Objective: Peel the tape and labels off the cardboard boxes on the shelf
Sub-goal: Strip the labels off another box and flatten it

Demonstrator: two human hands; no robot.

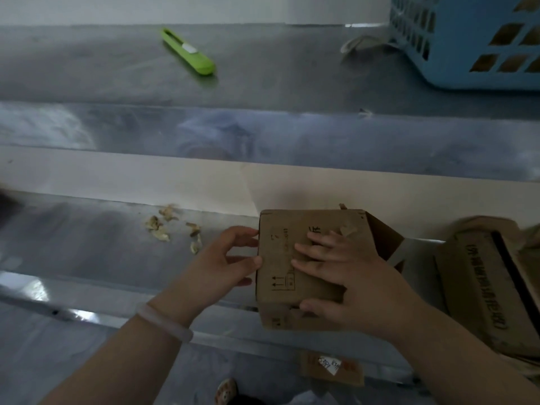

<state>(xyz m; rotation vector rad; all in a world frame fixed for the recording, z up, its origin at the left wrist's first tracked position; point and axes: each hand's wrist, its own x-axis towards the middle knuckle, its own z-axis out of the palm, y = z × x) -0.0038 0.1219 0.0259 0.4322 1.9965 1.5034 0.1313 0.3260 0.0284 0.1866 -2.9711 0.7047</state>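
A small brown cardboard box (280, 276) with black printed marks sits at the front edge of the lower metal shelf (87, 244). My right hand (344, 276) lies flat over its top, fingers spread and thumb hooked on the near edge. My left hand (225, 258) touches the box's left side with its fingertips; a pale bangle is on that wrist. A scrap of torn tape (347, 229) sticks up near my right fingertips. One flap (382, 235) hangs open on the box's far right.
Peeled tape scraps (172, 226) lie on the lower shelf left of the box. A second cardboard box (479, 276) stands at the right. On the upper shelf are a green utility knife (188, 52) and a blue plastic basket (467, 39). Below lies a cardboard piece (330, 366).
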